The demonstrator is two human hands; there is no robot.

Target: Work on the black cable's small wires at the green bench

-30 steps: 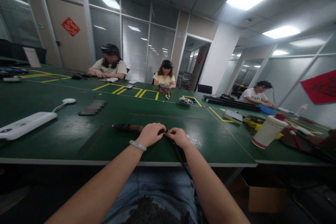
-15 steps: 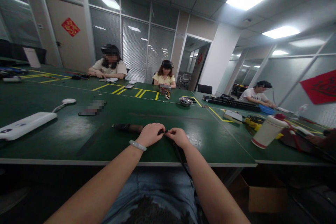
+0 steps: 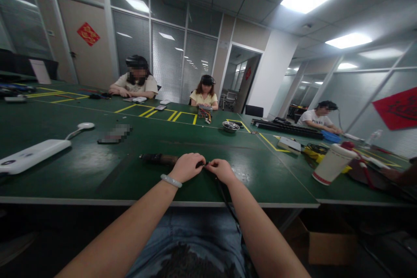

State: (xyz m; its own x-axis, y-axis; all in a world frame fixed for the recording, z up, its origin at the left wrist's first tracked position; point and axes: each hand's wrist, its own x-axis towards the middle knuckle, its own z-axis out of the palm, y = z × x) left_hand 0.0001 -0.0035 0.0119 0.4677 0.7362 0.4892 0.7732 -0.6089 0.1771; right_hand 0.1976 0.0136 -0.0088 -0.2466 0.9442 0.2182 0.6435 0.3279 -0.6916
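My left hand (image 3: 189, 167) is closed round the rear end of a dark electric screwdriver (image 3: 160, 159), which lies on the green table with its narrow tip pointing left. Close by on the right, my right hand (image 3: 222, 170) pinches the end of a black cable (image 3: 224, 193). The fingertips of both hands nearly meet where the cable end and the tool's rear come together. My fingers cover the joint, so I cannot tell whether the plug is seated. From my right hand the cable hangs over the table's front edge toward my lap.
A white device (image 3: 35, 155) with a corded round end and a blurred flat object (image 3: 114, 134) lie to the left. Farther off is a metal bowl (image 3: 230, 126). A white cup (image 3: 332, 164) stands tilted-looking at right, near a small box (image 3: 289, 144). Several people sit around the table.
Almost nothing differs. Both hands stay together at the screwdriver's rear end, with at most a very slight shift of the fingers.
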